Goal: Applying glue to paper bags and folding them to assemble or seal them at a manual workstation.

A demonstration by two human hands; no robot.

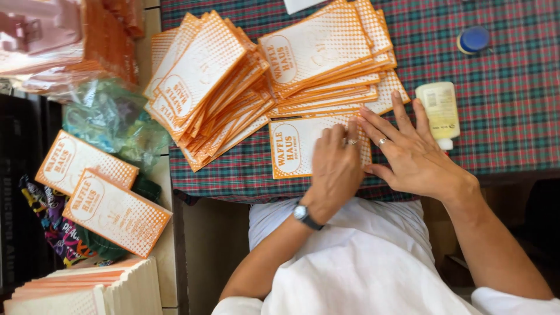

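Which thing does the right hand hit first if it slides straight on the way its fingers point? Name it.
The right hand lies flat, fingers pointing up the picture and slightly left. Straight on, it would probably first meet the fanned stack of orange-and-white paper sleeves; the glue bottle lies just to one side.

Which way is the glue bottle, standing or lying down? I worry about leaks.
Lying down: the pale glue bottle rests on its side on the plaid tablecloth, nozzle pointing toward the person.
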